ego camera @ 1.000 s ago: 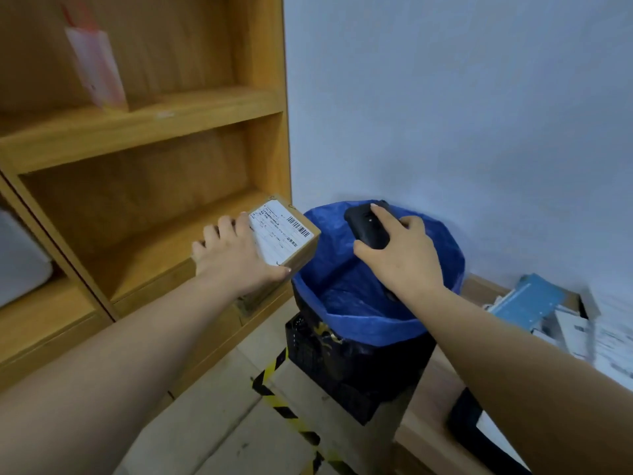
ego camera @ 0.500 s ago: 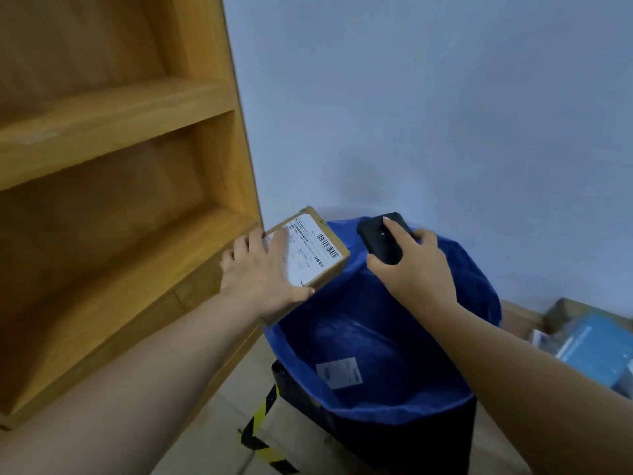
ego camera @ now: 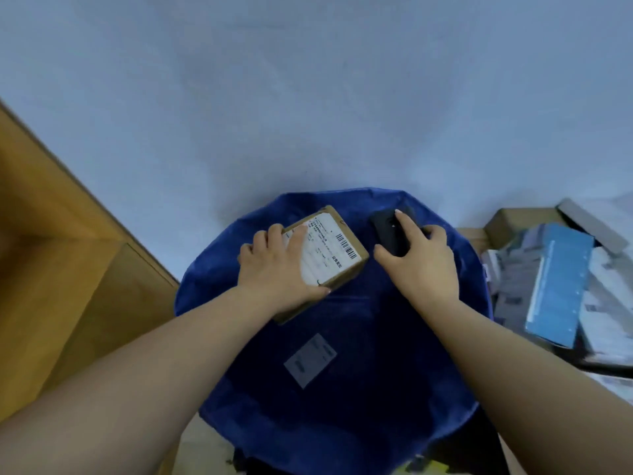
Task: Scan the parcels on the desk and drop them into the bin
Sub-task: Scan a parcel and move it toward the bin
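Note:
My left hand [ego camera: 274, 272] grips a small brown cardboard parcel [ego camera: 337, 260] with a white barcode label facing up. It hangs over the open mouth of the bin, which is lined with a blue bag [ego camera: 205, 289]. My right hand [ego camera: 421, 265] holds a black handheld scanner [ego camera: 388, 231] just right of the parcel, also above the bin. Deep inside the bin lies another item with a pale label [ego camera: 310, 359].
A wooden shelf unit [ego camera: 68, 269] stands to the left of the bin. At the right is a desk corner piled with several parcels, among them a blue box [ego camera: 558, 286] and a brown carton [ego camera: 517, 222]. A pale wall rises behind.
My left hand carried the parcel rightward from the shelf side to over the middle of the bin. The view swung right and down, so the bin's inside now fills the centre.

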